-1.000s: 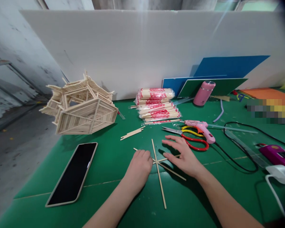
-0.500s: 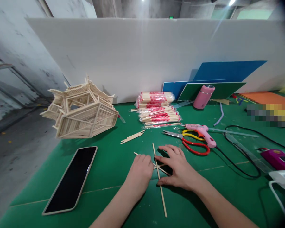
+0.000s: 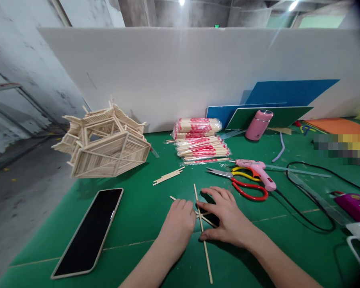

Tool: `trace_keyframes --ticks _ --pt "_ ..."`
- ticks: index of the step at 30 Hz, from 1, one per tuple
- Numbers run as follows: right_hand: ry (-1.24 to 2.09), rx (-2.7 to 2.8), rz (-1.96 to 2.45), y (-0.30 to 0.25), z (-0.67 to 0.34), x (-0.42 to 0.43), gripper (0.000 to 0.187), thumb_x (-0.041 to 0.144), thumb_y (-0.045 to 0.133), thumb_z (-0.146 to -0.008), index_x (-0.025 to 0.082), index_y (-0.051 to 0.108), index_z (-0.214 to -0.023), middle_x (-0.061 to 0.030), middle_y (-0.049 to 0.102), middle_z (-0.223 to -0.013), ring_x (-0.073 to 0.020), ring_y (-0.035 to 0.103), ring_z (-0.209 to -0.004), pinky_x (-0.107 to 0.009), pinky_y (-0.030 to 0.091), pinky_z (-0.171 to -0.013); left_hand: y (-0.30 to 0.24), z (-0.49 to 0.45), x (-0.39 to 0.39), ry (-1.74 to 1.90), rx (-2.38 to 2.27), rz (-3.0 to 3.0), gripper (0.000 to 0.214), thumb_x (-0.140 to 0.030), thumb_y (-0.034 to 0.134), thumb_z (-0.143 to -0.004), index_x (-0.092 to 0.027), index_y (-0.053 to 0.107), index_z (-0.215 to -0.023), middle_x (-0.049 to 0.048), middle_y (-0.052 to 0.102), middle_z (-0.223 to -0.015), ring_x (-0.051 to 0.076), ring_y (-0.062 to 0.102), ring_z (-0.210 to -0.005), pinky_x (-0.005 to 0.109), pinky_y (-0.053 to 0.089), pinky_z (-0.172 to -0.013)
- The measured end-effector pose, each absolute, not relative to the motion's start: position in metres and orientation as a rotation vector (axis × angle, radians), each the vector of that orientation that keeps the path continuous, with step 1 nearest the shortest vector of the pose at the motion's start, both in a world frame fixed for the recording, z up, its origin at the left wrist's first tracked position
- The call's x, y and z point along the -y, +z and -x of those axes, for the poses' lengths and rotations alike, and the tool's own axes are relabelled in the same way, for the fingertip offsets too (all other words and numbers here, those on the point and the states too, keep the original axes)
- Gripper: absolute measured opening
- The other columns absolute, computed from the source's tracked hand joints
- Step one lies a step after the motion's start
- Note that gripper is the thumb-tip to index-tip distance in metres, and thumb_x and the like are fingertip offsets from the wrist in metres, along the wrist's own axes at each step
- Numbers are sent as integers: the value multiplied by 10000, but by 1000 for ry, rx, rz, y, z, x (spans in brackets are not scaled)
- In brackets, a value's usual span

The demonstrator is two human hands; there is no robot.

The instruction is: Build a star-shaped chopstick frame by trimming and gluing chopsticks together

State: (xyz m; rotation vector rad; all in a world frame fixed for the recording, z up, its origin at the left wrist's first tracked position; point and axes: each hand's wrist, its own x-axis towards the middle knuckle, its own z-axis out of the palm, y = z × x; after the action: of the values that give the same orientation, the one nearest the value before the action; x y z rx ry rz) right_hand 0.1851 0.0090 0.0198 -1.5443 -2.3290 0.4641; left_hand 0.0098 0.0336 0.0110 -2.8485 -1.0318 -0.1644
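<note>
A: In the head view, with the clock centred where the sticks cross and twelve pointing away from the person, where does the long stick (image 3: 201, 224) lie?

B: On the counter (image 3: 132, 224), between the hands, its long axis running from just short of twelve to just short of six. It crosses a slanting stick (image 3: 210, 222), set from ten to four, and a third stick (image 3: 205, 214), mostly hidden.

A: Which hand is nearer to it?

B: The right hand (image 3: 226, 218), at three. Its forefinger tip appears to meet the long stick on the twelve side of the crossing, its thumb tip on the six side. The left hand (image 3: 179, 220) sits just beside, at nine.

A: And their pose?

B: The right is palm down, fingers spread and arched, not closed round anything; its forearm comes in from four. The left is curled, knuckles up, over the slanting stick, forearm from eight. Its fingertips are hidden, so whether it pinches or only presses cannot be told.

A: What lies about them?

B: Scissors (image 3: 232, 177) and a pink glue gun (image 3: 265, 176) at two, wrapped bundles (image 3: 202, 146) at twelve, a phone (image 3: 88, 234) near nine.
</note>
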Motion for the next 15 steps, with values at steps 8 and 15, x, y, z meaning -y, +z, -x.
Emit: trace_keyframes --ticks 8,15 --pt "460 2324 1543 18 -186 -10 715 720 523 -539 325 531 -1135 -55 399 -1281 -298 274 -1178 -478 182 -957 12 -11 -32 -138 1040 2841 114 -81 457 -775 -104 567 -755 73 530 -725 200 490 -700 366 414 -675" --pt "454 2333 1536 19 -185 -9 705 717 517 -550 322 531 -1133 -58 400 -1282 -294 277 -1179 -480 183 -954 11 -11 -32 -139 1046 2837 136 -53 439 -769 -105 563 -750 80 531 -728 206 492 -705 369 414 -674"
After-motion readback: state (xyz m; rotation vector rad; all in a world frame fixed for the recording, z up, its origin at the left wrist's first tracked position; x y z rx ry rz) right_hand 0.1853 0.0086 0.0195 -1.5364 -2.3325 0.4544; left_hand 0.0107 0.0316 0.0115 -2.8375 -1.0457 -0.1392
